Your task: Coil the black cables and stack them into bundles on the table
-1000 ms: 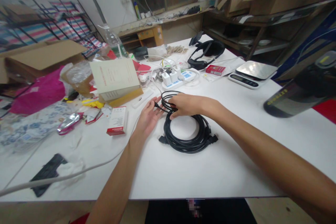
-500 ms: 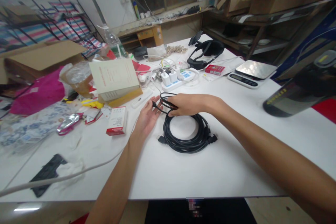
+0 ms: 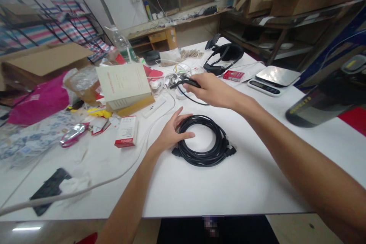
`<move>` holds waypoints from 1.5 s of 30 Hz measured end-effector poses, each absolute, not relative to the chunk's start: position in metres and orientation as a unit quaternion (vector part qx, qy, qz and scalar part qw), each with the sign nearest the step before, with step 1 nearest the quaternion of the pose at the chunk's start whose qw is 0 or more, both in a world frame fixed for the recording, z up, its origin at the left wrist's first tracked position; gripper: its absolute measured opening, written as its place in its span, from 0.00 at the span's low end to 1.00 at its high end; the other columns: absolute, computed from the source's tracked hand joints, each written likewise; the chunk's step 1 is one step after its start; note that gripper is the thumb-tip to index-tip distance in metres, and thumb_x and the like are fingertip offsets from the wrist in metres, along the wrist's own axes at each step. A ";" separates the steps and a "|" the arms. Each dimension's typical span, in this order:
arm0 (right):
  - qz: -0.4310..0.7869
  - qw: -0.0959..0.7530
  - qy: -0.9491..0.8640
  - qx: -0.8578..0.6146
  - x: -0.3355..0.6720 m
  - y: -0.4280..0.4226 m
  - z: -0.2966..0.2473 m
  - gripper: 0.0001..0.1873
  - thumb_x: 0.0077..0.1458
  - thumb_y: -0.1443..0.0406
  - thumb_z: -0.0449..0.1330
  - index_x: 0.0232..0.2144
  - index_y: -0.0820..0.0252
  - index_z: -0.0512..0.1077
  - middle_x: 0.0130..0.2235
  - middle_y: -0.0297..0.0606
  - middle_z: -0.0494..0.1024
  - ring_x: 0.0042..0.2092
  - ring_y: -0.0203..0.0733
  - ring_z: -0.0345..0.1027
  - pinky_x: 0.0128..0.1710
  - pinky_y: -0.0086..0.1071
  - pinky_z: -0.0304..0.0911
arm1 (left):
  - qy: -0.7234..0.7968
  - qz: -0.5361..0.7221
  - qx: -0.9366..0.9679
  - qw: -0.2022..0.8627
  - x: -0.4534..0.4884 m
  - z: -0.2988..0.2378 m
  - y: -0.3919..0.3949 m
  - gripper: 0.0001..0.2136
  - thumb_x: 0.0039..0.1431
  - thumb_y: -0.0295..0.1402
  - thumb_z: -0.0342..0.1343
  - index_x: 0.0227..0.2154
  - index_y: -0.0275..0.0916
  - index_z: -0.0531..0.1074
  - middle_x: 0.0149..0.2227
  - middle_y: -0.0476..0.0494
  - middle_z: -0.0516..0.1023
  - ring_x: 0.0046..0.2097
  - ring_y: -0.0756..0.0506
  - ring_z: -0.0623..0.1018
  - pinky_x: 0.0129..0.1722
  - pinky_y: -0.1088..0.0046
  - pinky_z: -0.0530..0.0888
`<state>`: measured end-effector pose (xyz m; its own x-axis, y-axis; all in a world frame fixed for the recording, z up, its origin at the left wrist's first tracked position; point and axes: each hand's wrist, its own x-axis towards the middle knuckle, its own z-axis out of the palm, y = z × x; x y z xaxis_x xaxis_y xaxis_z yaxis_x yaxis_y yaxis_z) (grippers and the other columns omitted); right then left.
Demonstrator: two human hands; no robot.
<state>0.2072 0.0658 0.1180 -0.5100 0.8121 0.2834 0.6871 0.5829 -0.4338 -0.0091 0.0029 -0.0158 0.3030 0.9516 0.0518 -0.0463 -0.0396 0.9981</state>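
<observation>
Left hand (image 3: pixel 171 133), right hand (image 3: pixel 210 89) on cable (image 3: pixel 206 156), cluttered white table (image 3: pixel 228 187).

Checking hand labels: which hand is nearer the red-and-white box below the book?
Left. Left hand rests on the coil beside the box; right hand holds cable farther back.

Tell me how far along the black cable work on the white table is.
Done: most of the black cable coil lies wound flat on the table. In hand: the left hand presses its left edge, while the right hand grips a thin black strand lifted toward the far clutter. Left: that strand is loose, not in the coil.
</observation>
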 end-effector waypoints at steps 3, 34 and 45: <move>0.119 0.317 -0.833 -0.437 0.216 0.065 0.128 0.22 0.75 0.53 0.51 0.39 0.64 0.73 0.34 0.38 0.73 0.36 0.38 0.62 0.40 0.32 0.55 | 0.392 0.388 0.652 0.519 -0.010 -0.016 0.001 0.35 0.50 0.28 0.77 0.63 0.45 0.77 0.66 0.37 0.76 0.70 0.33 0.72 0.75 0.55 0.60; 0.065 0.149 -0.962 -0.220 0.217 -0.020 -0.001 0.36 0.69 0.36 0.49 0.34 0.61 0.75 0.29 0.39 0.77 0.29 0.39 0.65 0.33 0.37 0.44 | 0.459 0.483 0.538 0.517 -0.011 -0.007 0.012 0.17 0.63 0.42 0.69 0.49 0.38 0.86 0.52 0.38 0.86 0.56 0.34 0.82 0.63 0.59 0.73; 0.077 0.159 -0.956 -0.237 0.215 -0.014 -0.006 0.37 0.67 0.35 0.52 0.37 0.64 0.76 0.37 0.43 0.79 0.37 0.44 0.72 0.41 0.38 0.57 | 0.446 0.517 0.428 0.592 -0.017 -0.013 0.018 0.20 0.63 0.38 0.69 0.55 0.39 0.81 0.54 0.37 0.86 0.55 0.38 0.84 0.61 0.64 0.76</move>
